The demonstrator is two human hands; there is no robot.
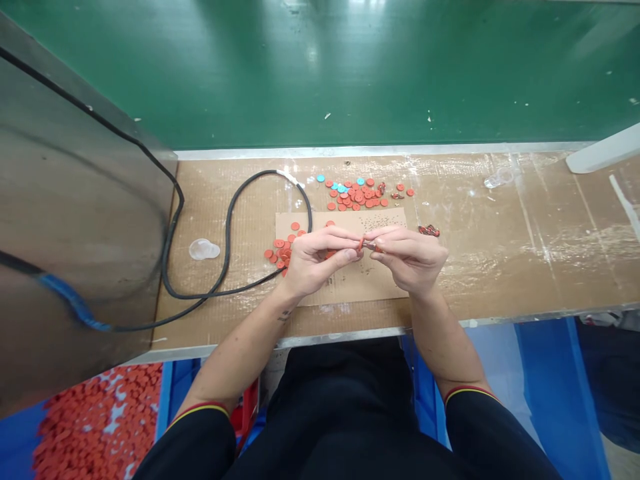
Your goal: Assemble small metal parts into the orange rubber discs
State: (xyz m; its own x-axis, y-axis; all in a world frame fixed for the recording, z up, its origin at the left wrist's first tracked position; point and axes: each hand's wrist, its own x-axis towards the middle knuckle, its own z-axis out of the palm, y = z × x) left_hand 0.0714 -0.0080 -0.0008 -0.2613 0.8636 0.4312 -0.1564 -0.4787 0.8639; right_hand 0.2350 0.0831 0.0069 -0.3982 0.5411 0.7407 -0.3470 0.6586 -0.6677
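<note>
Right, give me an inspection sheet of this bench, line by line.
Surface: cardboard-covered bench with a cardboard sheet on it.
Job's things: small red part at the fingertips; red discs around the sheet; teal discs; dark-and-red pieces.
Clutter: clear plastic pieces; dark specks on the sheet.
Grippers: left hand and right hand both pinch the part.
Cables: black cable looping across the bench.
Surroundings: green surface beyond; metal panel at left; blue crate below.
</note>
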